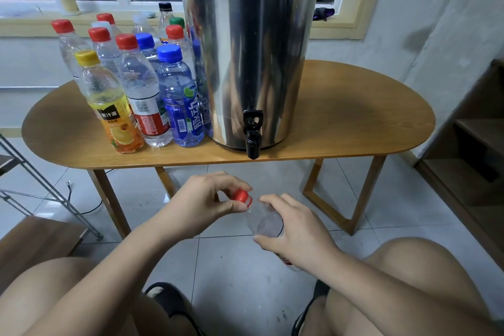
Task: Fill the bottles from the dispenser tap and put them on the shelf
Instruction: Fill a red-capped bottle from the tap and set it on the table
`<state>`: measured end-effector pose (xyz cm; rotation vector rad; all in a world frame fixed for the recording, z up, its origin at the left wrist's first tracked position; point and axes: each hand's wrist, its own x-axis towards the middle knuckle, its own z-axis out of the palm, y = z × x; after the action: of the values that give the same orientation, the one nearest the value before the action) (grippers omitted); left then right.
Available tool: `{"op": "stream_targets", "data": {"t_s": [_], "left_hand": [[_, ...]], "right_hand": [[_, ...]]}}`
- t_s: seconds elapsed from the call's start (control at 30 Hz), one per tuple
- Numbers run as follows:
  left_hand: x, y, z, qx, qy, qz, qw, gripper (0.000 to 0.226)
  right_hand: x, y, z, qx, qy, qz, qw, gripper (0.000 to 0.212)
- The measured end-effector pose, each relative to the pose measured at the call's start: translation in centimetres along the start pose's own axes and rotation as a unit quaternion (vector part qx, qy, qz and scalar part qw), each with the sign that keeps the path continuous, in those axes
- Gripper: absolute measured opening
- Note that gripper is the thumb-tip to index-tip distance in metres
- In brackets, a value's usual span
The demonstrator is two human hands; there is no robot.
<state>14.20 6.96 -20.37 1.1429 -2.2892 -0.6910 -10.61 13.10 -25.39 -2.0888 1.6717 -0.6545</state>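
A tall steel dispenser (251, 49) stands on the oval wooden table (354, 117), its black tap (253, 135) hanging over the front edge. Below the table edge I hold a clear plastic bottle (263, 219) tilted toward the left. My right hand (296, 229) grips its body. My left hand (204, 204) pinches its red cap (242, 196) between thumb and fingers. The bottle's lower part is hidden behind my right hand. Several capped bottles (141, 84) with red, blue and yellow caps stand grouped on the table left of the dispenser.
A wooden shelf unit (474, 144) stands at the right against the wall. A metal rack frame (41, 185) and a wooden surface (32, 240) are at the left. My knees are at the bottom, above a tiled floor. A windowsill runs behind the table.
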Motion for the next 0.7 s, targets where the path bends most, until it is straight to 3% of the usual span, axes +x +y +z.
{"op": "stream_targets", "data": {"t_s": [0.1, 0.23, 0.4, 0.57, 0.7], "left_hand": [[0.3, 0.0, -0.1, 0.005, 0.042, -0.018, 0.999, 0.046], [1.0, -0.4, -1.0, -0.016, 0.121, -0.044, 0.992, 0.033], [1.9, -2.6, -2.6, 0.084, 0.184, -0.067, 0.977, 0.034], [2.5, -4.5, -3.6, 0.182, 0.205, -0.07, 0.959, 0.044], [2.8, -5.1, -3.6, 0.198, 0.198, -0.088, 0.956, 0.044]], "right_hand": [[0.3, 0.0, 0.0, 0.005, -0.005, 0.006, 1.0, 0.074], [1.5, -0.4, -0.2, 0.029, 0.011, 0.024, 0.999, 0.07], [3.0, -1.0, 0.8, 0.094, 0.02, 0.073, 0.993, 0.065], [3.6, -1.2, 0.6, 0.123, 0.006, 0.099, 0.988, 0.067], [3.5, -1.2, 0.5, 0.129, 0.005, 0.107, 0.986, 0.068]]}}
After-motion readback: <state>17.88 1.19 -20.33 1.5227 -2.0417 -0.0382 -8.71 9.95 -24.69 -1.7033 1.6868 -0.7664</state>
